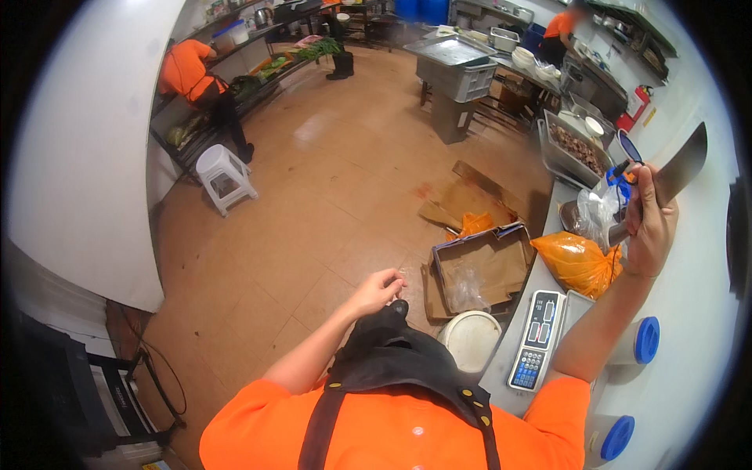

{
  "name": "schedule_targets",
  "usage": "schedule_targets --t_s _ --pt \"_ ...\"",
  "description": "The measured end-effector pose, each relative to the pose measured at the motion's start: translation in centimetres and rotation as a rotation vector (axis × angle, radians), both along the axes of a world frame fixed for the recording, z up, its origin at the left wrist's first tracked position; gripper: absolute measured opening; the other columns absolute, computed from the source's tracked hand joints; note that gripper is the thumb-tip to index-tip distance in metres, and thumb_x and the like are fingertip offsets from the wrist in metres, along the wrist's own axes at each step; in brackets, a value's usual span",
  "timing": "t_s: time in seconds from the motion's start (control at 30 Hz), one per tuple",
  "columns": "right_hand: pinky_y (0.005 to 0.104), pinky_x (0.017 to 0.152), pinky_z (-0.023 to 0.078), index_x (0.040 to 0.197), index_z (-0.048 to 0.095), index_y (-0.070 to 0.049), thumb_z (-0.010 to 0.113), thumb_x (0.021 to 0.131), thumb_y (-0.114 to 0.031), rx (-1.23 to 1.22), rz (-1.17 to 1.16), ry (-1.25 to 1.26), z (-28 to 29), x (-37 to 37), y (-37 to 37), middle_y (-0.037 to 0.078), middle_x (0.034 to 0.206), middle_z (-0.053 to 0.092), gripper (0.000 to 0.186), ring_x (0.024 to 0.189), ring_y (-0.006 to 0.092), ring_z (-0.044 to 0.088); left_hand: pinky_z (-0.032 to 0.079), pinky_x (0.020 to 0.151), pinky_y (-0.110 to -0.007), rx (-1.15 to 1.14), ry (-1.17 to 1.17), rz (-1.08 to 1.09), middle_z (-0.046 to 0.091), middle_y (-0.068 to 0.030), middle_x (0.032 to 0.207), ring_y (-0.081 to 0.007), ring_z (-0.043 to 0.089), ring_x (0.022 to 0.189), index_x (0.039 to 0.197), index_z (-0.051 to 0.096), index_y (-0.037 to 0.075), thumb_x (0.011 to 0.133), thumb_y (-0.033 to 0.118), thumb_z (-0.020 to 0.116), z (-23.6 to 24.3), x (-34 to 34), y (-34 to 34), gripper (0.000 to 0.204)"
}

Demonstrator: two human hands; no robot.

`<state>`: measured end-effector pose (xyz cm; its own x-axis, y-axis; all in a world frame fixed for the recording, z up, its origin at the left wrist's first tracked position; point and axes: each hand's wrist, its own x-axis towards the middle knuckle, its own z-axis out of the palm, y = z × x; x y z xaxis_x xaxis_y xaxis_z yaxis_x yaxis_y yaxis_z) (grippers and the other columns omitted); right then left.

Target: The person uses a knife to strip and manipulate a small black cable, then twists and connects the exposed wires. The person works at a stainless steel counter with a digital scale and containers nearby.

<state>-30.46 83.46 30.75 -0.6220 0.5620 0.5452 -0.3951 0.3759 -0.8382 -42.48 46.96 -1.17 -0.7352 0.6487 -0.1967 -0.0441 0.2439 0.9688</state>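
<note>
My right hand [652,227] is raised at the right, over the counter, with its fingers wrapped round a broad-bladed knife [683,166]. The blade points up and away to the right; the handle's end sticks out below the hand. Below it on the counter sit a knotted orange plastic bag [576,260] and a clear plastic bag [597,218]. My left hand [380,292] is in front of my black apron [392,345], its fingers curled together. Whatever those fingers hold, if anything, is too small to make out.
A digital scale [537,341] and a tray of chopped meat [576,147] stand on the right counter. Beside it on the floor are an open cardboard box [482,266] and a white-lidded bucket [471,341]. A white stool [225,176] stands left. Two people work farther off.
</note>
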Motion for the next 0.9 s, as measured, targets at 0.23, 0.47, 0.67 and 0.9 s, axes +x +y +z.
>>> schedule_targets --t_s 0.23,0.47,0.67,0.9 --pt "0.0197 0.045 0.026 0.101 0.071 -0.007 0.068 0.094 -0.03 0.145 -0.139 -0.102 -0.2 1.0 0.4 -0.004 0.066 0.051 0.025 0.05 0.0003 0.038 0.052 0.07 -0.029 -0.037 0.05 -0.089 0.065 -0.0045 0.085 -0.0114 0.059 0.076 0.102 0.064 -0.001 0.101 0.014 0.053 -0.2 -0.8 1.0 0.019" --pt "0.0213 0.04 0.028 0.087 0.065 -0.006 0.07 0.091 -0.03 -0.039 -0.386 -0.287 -7.0 7.9 7.0 -0.005 0.061 0.053 0.025 0.042 0.0022 0.037 0.05 0.069 -0.027 -0.011 -0.039 -0.023 0.064 -0.0059 0.088 -0.0123 0.06 0.075 0.102 0.063 -0.001 0.102 0.017 0.054 -4.9 -2.0 -1.8 0.02" --pt "0.0286 0.039 0.033 0.075 0.065 -0.003 0.065 0.09 -0.025 -0.563 -0.929 -0.633 -28.0 30.4 19.8 0.002 0.054 0.054 0.027 0.04 0.0123 0.043 0.046 0.063 -0.025 -0.19 -0.133 -0.184 0.062 -0.0049 0.079 -0.0106 0.056 0.07 0.1 0.062 -0.001 0.102 0.015 0.053 -5.6 1.2 -1.4 0.018" --pt "0.041 0.066 0.055 0.108 0.064 0.006 0.066 0.08 -0.027 -0.56 -1.225 -1.169 -37.7 27.5 13.9 0.024 0.09 0.071 0.044 0.074 0.0292 0.071 0.042 0.061 -0.023 -0.165 -0.139 -0.355 0.063 -0.0044 0.078 -0.0085 0.052 0.066 0.102 0.061 0.0 0.102 0.015 0.053 -6.3 -5.0 0.6 0.017"
